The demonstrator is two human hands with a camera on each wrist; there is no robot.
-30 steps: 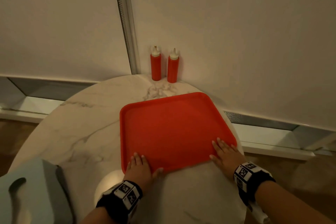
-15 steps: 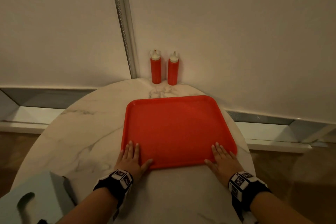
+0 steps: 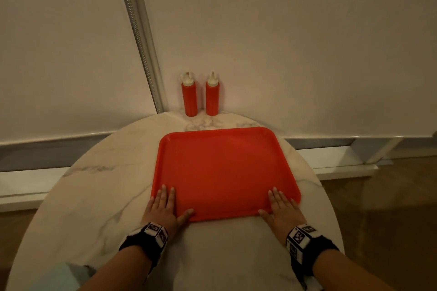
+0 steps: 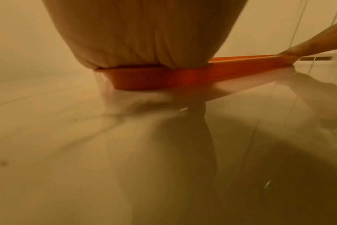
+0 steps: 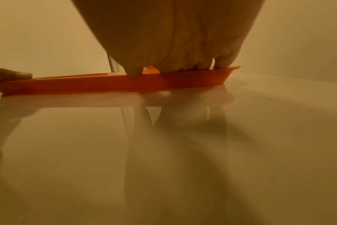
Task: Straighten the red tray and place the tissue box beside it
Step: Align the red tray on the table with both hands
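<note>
The red tray [image 3: 224, 168] lies flat on the round marble table [image 3: 94, 196], its near edge running square across in front of me. My left hand [image 3: 163, 205] rests flat on the tray's near left corner, fingers straight, thumb along the near rim. At the near right corner my right hand [image 3: 281, 208] lies flat the same way. The left wrist view shows the tray's rim [image 4: 183, 77] under my left palm [image 4: 140, 38]. In the right wrist view my right fingers [image 5: 183, 38] press on the rim [image 5: 87, 83]. Only a pale grey corner of the tissue box [image 3: 75, 271] shows at bottom left.
Two red squeeze bottles [image 3: 189, 97] [image 3: 212, 95] stand side by side at the table's far edge against the wall. A bead chain [image 3: 139, 42] hangs down the blind to the left. Bare marble lies left of the tray; wooden floor shows to the right.
The tray has turned from skewed to square with me under both hands. The view has tilted up, so the tissue box has slid almost out at bottom left.
</note>
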